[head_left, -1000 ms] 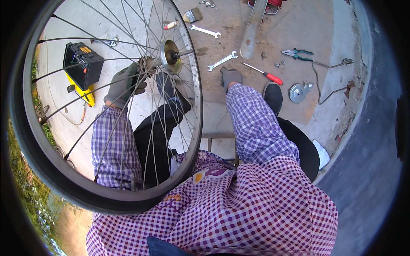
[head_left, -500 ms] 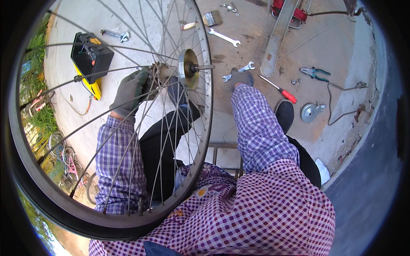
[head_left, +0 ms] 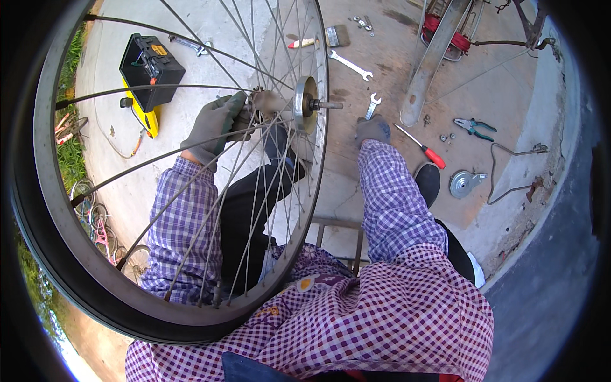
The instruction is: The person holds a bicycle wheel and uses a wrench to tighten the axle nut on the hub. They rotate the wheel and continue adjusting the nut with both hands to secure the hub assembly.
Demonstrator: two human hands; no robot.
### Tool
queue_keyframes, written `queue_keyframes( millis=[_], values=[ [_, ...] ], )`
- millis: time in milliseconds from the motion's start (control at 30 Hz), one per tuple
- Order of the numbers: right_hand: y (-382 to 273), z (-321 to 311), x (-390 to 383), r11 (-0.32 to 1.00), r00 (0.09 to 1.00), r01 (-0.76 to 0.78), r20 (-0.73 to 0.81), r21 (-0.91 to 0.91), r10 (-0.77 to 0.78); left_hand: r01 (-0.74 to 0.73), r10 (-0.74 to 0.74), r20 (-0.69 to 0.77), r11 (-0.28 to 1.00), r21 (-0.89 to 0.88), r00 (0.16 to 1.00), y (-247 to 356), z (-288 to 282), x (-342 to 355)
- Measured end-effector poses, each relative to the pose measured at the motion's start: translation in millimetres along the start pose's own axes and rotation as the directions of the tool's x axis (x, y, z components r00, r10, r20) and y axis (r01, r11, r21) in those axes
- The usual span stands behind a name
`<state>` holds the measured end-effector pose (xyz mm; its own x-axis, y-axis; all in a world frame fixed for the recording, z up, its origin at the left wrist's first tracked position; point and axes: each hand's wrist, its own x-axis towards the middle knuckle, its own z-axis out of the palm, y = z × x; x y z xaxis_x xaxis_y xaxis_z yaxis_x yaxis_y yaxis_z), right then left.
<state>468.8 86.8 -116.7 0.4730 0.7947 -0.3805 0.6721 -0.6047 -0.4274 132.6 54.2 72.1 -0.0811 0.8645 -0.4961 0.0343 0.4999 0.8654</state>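
Note:
A spoked bicycle wheel [head_left: 95, 284] with a black tyre stands upright in front of me on the left. My left hand [head_left: 216, 127], in a grey glove, reaches behind the spokes, its fingers closed at the far end of the hub axle beside the sprocket [head_left: 258, 102]. On the near side of the hub a round metal brake drum [head_left: 306, 105] shows, its threaded axle sticking out to the right. My gloved right hand [head_left: 373, 129] is closed round an open-ended wrench [head_left: 373, 105], whose jaw points away from me, just above the floor.
Around lie another wrench [head_left: 350, 65], a paintbrush [head_left: 337, 36], a red-handled screwdriver [head_left: 434, 158], pliers [head_left: 474, 127], a round brake plate [head_left: 467, 183] and small nuts [head_left: 448, 137]. A black and yellow toolbox [head_left: 153, 70] stands left. A bicycle frame with a metal mudguard [head_left: 423, 83] is at the far right.
My right hand has turned the wrench from lying sideways to pointing away and drawn it slightly toward me. The view has shifted, so the wheel sits a little farther right.

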Motion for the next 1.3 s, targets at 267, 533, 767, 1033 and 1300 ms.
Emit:
queue_keyframes(
  millis=[267,533,767,1033,1300],
  values=[
    [-15,2,-4,0.993,0.999,0.033,0.037,-0.116,-0.029,-0.035,0.035,-0.011,0.999,-0.032,0.999,-2,-7,-4],
    [-17,32,6,0.992,0.982,0.044,0.177,0.120,-0.065,-0.001,0.001,-0.013,1.000,0.000,1.000,1,-26,1],
    [-26,47,5,0.981,0.955,0.077,0.269,0.178,-0.124,0.016,-0.016,-0.019,1.000,-0.006,1.000,-11,-45,7],
    [-48,-34,28,0.971,0.952,0.219,-0.239,0.095,-0.191,0.017,-0.017,0.025,1.000,-0.019,1.000,14,23,-3],
    [-15,-91,81,0.914,0.947,0.093,-0.247,-0.396,-0.203,0.027,-0.023,0.089,0.998,-0.049,0.996,18,105,-26]
  ],
)
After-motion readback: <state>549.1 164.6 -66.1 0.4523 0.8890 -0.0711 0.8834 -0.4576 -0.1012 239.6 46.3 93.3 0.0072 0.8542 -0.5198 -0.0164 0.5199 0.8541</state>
